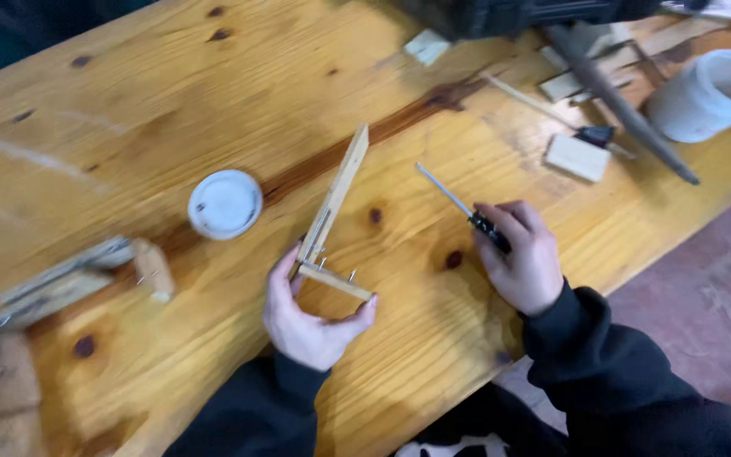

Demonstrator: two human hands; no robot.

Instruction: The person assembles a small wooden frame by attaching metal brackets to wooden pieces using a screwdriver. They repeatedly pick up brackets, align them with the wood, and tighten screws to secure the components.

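left hand (305,322) gripping wooden l-piece (332,222), right hand (524,258) holding screwdriver (460,203)

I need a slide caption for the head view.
Left hand holds joined wooden strips; right hand grips a screwdriver.

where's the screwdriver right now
In the head view the screwdriver is in the right hand, right of centre on the wooden table, shaft pointing away, just right of the wooden strips the left hand holds.

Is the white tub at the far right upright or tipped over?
Tipped: the white tub lies on its side on the wooden table, its open mouth facing right.
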